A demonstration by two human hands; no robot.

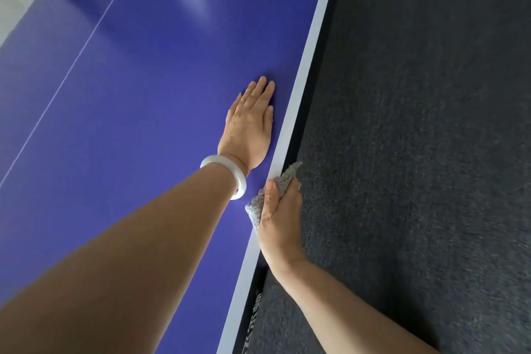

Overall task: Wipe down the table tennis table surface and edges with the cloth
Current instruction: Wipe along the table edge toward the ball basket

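While the left hand (248, 123) lies flat with fingers together on the blue table (149, 80), seemingly as a brace, the right hand (280, 221) clamps the grey cloth (258, 207) over the white edge stripe (304, 80), thumb on top, fingers hidden below the rim. That edge runs from seven o'clock to one o'clock; the bunched cloth lies along it, one corner poking toward one o'clock.

Smooth satin blue table (143, 95), nubbly grey cloth (255, 207)
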